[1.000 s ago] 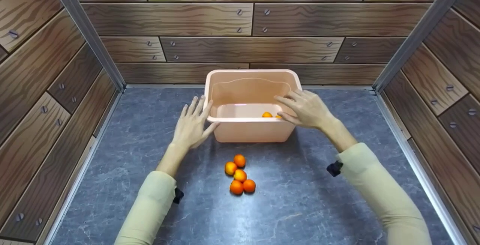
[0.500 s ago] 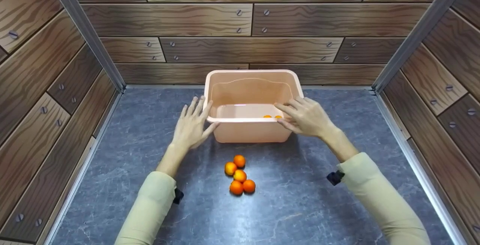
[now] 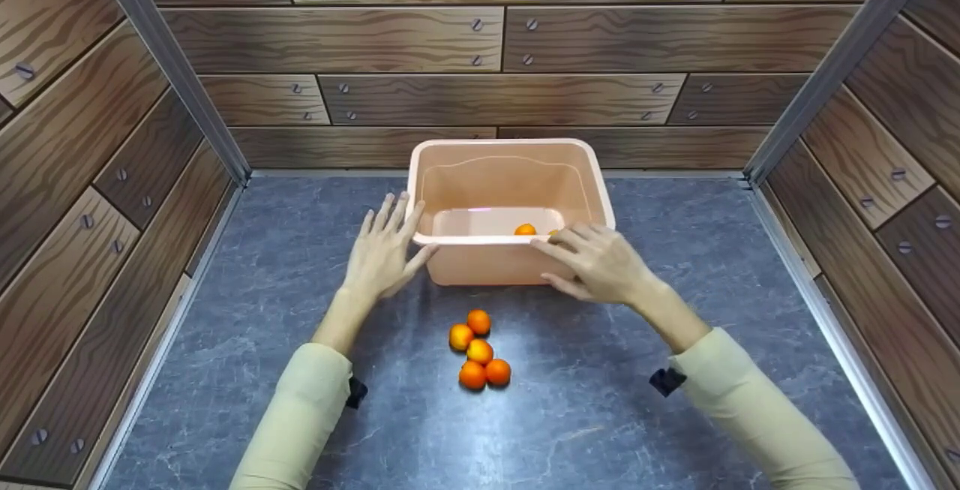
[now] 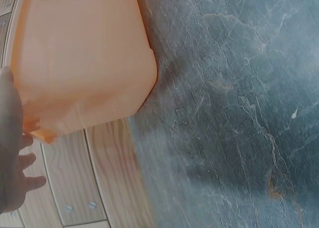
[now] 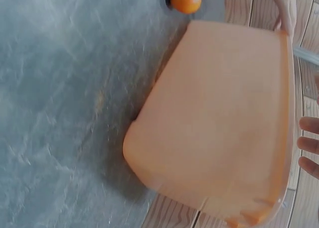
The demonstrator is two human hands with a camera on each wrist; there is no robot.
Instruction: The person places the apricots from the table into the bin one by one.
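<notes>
A peach-coloured plastic bin (image 3: pixel 502 263) stands near the back wall in the head view. Two small oranges (image 3: pixel 525 229) show inside it, partly behind the front wall. My left hand (image 3: pixel 379 254), fingers spread, touches the bin's left rim near the front corner. Above the front right corner is my right hand (image 3: pixel 600 261), its fingers loosely bent and nothing seen in them. Its fingertips (image 5: pixel 310 144) appear apart from the rim in the right wrist view. Several more small oranges (image 3: pixel 480 352) lie grouped on the grey floor in front of the bin.
A grey marbled surface (image 3: pixel 262 250) lies under everything. Wood-patterned panels (image 3: pixel 420 100) enclose the back and both sides, with metal strips at the corners. Each sleeve cuff carries a small black camera (image 3: pixel 667 381).
My right hand has drawn back from over the bin's right side toward its front right corner. The oranges inside have shifted slightly. My left hand has stayed still.
</notes>
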